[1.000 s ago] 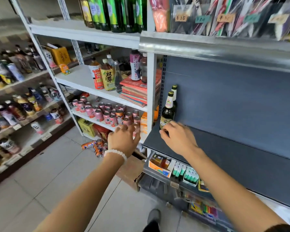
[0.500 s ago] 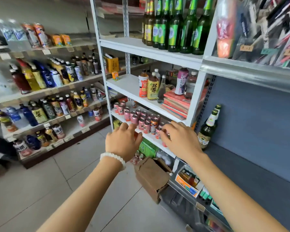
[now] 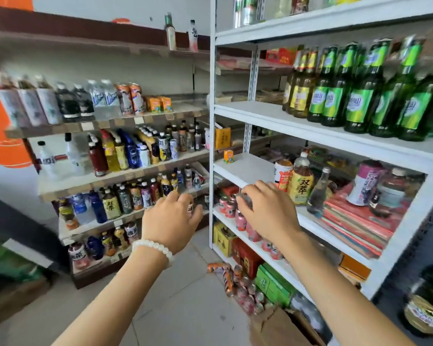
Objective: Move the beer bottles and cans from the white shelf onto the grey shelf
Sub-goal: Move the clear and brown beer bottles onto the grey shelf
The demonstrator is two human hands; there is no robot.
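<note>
Green beer bottles (image 3: 360,96) stand in a row on an upper board of the white shelf (image 3: 310,126), with amber bottles (image 3: 299,91) at their left. Pink cans (image 3: 229,208) crowd a lower board of that shelf. My right hand (image 3: 265,211) hovers in front of the pink cans, fingers curled and apart, holding nothing. My left hand (image 3: 170,218) is raised left of the shelf post, fingers spread and empty, a white bead bracelet on the wrist. A dark beer bottle (image 3: 428,303) stands on the grey shelf (image 3: 410,270) at the far right edge.
Drink bottles (image 3: 299,186) and a stack of red packets (image 3: 355,226) fill the white shelf's middle board. Wooden wall shelves (image 3: 105,178) of drinks stand at left. Loose cans (image 3: 240,283), green boxes (image 3: 273,283) and an open cardboard box (image 3: 280,325) lie on the floor.
The view has swung left and up, away from the grey shelf toward the white shelf. Both empty hands have moved left, the right one from beside the dark bottle to the pink cans.
</note>
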